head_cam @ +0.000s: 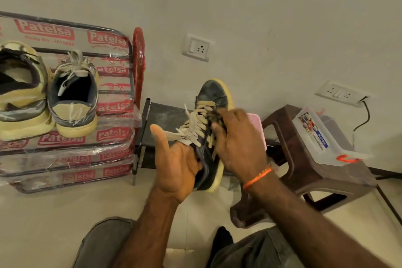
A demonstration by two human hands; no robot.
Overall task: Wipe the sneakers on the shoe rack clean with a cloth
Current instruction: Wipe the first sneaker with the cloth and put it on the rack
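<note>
Dark navy leather with a yellowed rubber sole: that is the sneaker [212, 128] you hold off the rack, toe pointing away from you toward the wall, its cream laces loose. Your left hand [176, 163] cradles the heel end from below, thumb standing up and the other fingers curled under the shoe. Your right hand [236, 137], the one with the orange thread bracelet at the wrist, grips a small dark cloth [214, 116] bunched against the lace area; the frame is blurred there, so how much of the cloth is in your fingers is unclear. Judging by the grey, dusty smear across the toe cap, this shoe is only partly wiped, with the toe and sole edge left. Two more sneakers wait on the plastic-wrapped metal shoe rack [113, 137], near its right edge: a grey and cream one [74, 98] and, at its left, a yellow and dark one [19, 91], cut off by the frame. That makes three sneakers counted, one cloth, one rack.
</note>
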